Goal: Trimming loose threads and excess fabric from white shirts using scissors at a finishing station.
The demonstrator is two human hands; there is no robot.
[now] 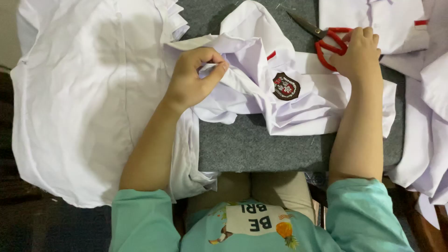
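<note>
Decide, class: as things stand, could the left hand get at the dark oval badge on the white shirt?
Probably yes. The left hand pinches the white shirt just beside the badge, which lies face up and uncovered. Nothing lies between them, but the hand would have to let go of its fold first.

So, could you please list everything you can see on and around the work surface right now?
White shirt with badge: one, white with a dark round badge and a small red tab, crumpled at the middle of the surface.
Scissors: one pair, red handles and dark blades, top centre-right.
White shirt pile, left: white, draped over the left edge; count unclear.
White shirts, right: white, one with a red tab, top right and down the right edge; count unclear.
Work surface: one, grey felt-like cover.
Left hand: pinching the badge shirt's fabric.
Right hand: resting on the scissors' handles.
</note>
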